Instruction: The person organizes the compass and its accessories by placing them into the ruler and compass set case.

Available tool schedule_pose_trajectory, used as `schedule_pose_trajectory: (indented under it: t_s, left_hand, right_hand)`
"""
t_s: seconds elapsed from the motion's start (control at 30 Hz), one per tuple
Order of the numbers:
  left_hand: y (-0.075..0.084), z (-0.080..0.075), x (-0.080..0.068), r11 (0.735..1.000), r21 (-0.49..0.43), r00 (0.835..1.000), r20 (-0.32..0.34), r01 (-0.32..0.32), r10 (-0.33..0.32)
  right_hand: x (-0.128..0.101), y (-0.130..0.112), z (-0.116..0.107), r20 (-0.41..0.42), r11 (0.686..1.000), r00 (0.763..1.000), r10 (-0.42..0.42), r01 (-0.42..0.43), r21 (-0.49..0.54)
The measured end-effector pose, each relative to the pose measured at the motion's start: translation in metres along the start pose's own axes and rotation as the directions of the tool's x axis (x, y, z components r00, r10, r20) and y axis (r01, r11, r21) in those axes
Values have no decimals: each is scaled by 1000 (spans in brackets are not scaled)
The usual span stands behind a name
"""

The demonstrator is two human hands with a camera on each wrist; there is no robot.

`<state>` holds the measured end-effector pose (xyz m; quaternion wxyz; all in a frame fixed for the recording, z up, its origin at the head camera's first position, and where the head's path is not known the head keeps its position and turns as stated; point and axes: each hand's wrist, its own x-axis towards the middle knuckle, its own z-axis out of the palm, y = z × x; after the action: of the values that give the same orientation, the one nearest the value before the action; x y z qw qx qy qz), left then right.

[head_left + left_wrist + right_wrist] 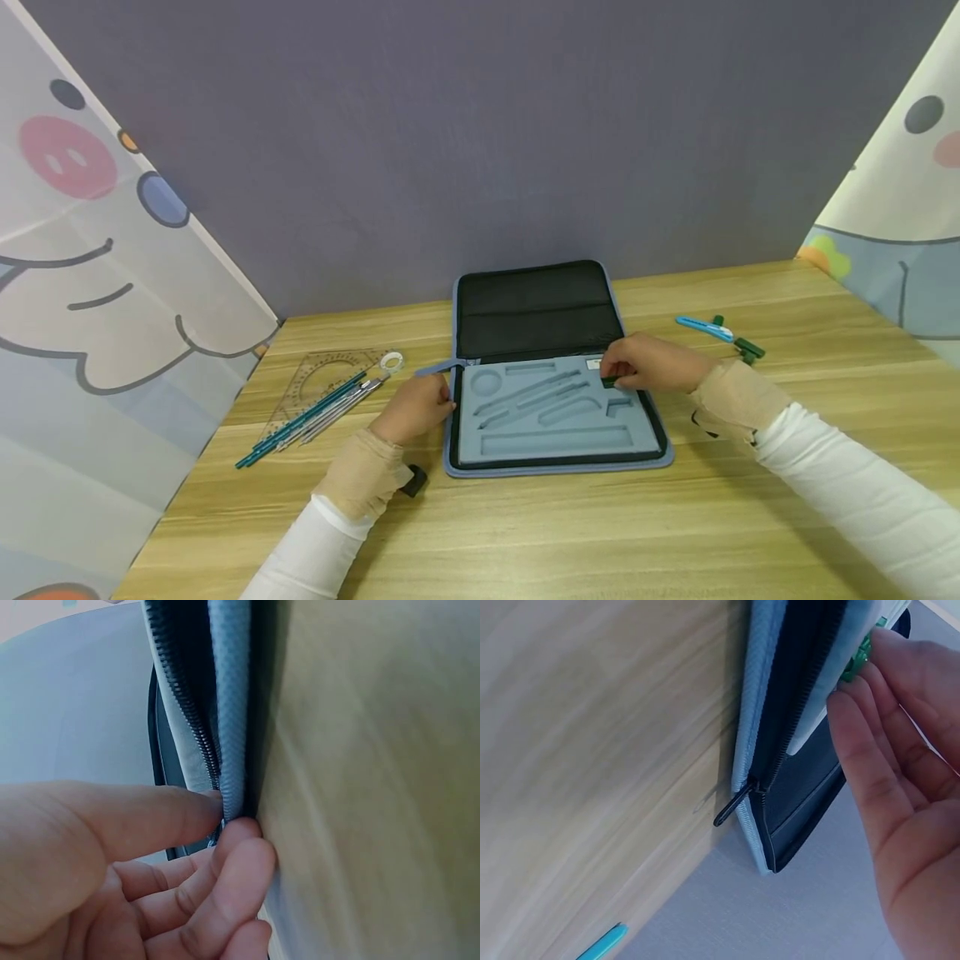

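A blue zip case [558,472] lies unfolded on the table, its black-lined lid laid back. Its lower half carries a pale blue foam insert [645,429] with shaped hollows. My left hand [416,408] pinches the case's left edge between thumb and fingers; the left wrist view shows the zip teeth and blue trim [231,712] there. Over the insert's upper right, my right hand [651,363] pinches a small green piece [859,658] in its fingertips, close above the foam. Fingers hide much of that piece, so its kind cannot be told.
Left of the case lie a clear set square [288,404] with a protractor arc, teal pencils [300,421], silver drawing tools [341,410] and a white ring [392,361]. A light-blue cutter [703,327] and dark green pieces [748,347] lie on the right. A grey wall [420,150] stands behind.
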<state>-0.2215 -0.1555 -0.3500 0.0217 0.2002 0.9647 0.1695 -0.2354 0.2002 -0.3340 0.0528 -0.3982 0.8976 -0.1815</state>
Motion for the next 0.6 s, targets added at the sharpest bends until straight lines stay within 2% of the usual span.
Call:
schedule_pose_trajectory:
  t_s: [0.2, 0.6]
  left_hand:
    - [0, 0, 1, 1000, 0, 1000, 15, 22, -22]
    - [0, 0, 2, 1000, 12, 1000, 9, 14, -15]
  right_hand:
    - [0, 2, 1, -10, 1000, 1000, -7, 7, 1]
    - [2, -4, -1, -14, 1000, 1000, 19, -19, 5]
